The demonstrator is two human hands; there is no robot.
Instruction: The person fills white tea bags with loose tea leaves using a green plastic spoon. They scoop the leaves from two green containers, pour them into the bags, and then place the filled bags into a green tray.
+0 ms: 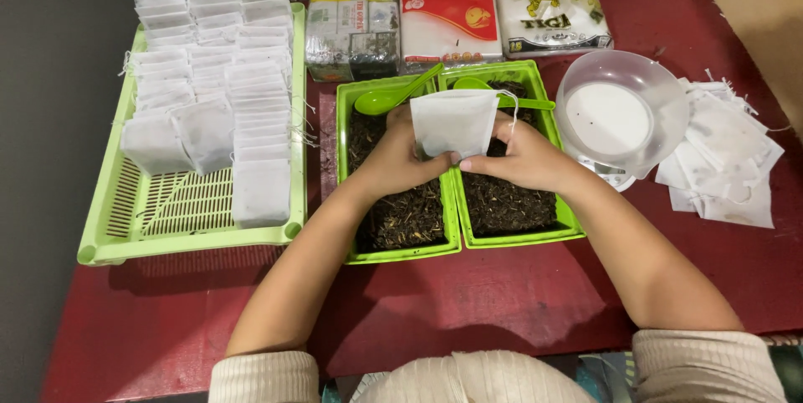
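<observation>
Both hands hold one white filter tea bag (454,121) upright over the two green trays of dark loose tea. My left hand (393,158) grips its left lower edge above the left tea tray (401,251). My right hand (523,155) pinches its right lower edge above the right tea tray (519,237). A thin drawstring hangs off the bag's upper right corner. Two green plastic spoons lie at the far ends of the trays, one spoon (389,99) on the left and one spoon (502,99) on the right.
A green slatted tray (167,206) at left carries rows of filled white bags (213,77). A clear bowl (621,110) sits on a small scale at right, beside a heap of flat empty bags (726,160). Three packets (452,18) stand at the back on the red table (468,303).
</observation>
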